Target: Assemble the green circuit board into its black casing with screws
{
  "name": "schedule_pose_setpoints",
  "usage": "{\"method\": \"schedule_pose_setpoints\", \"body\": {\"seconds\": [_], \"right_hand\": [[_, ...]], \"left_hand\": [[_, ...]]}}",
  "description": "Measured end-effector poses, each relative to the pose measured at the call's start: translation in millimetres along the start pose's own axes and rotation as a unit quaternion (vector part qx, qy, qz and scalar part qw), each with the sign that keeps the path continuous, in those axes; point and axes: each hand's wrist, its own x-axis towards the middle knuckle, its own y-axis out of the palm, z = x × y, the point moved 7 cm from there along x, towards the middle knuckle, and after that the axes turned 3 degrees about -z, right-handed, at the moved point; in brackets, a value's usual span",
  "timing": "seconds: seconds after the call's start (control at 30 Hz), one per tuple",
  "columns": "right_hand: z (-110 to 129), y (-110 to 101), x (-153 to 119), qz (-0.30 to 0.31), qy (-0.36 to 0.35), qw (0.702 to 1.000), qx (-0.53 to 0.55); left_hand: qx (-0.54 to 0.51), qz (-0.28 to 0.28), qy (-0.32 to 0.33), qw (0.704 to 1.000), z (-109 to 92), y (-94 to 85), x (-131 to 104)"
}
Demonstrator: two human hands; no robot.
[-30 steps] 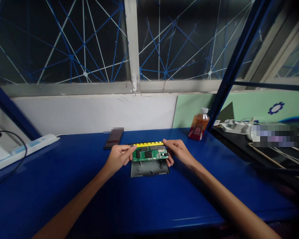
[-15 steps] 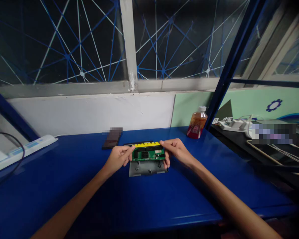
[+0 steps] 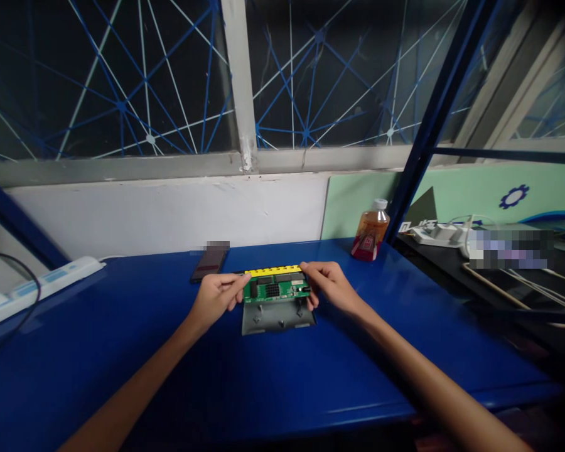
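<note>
A green circuit board (image 3: 277,289) with a row of yellow ports (image 3: 273,271) along its far edge is held between my two hands. My left hand (image 3: 219,296) pinches its left end, thumb on top near the yellow row. At the right end, my right hand (image 3: 327,282) grips it with thumb and forefinger by the yellow row and other fingers curled below. A dark grey casing (image 3: 279,318) with small posts shows on the near side of the board, partly hidden under it. Whether board and casing touch cannot be made out.
On the blue table (image 3: 273,383) a dark phone (image 3: 210,260) lies behind my left hand. A bottle (image 3: 371,231) stands at the back right, beside a blue post. At the left edge is a white power strip (image 3: 75,276); cables lie on the black surface at right.
The board has tilted a little, showing more of its top parts and of the casing on the near side. The whole view has shifted slightly. Both hands still hold the board.
</note>
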Motion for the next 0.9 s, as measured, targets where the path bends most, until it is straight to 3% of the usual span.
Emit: {"method": "schedule_pose_setpoints", "body": {"seconds": [0.27, 0.63, 0.9], "right_hand": [[-5, -4, 1, -0.01, 0.003, 0.998, -0.065], [-8, -10, 0, -0.031, 0.004, 0.993, -0.118], [7, -12, -2, -0.054, -0.046, 0.975, -0.211]], "left_hand": [[-0.008, -0.001, 0.011, 1.0, -7, -2.1, -2], [-0.027, 0.032, -0.053, 0.998, 9, 4.5, 2], [0.005, 0.063, -0.061, 0.996, 10, 4.0, 6]]}}
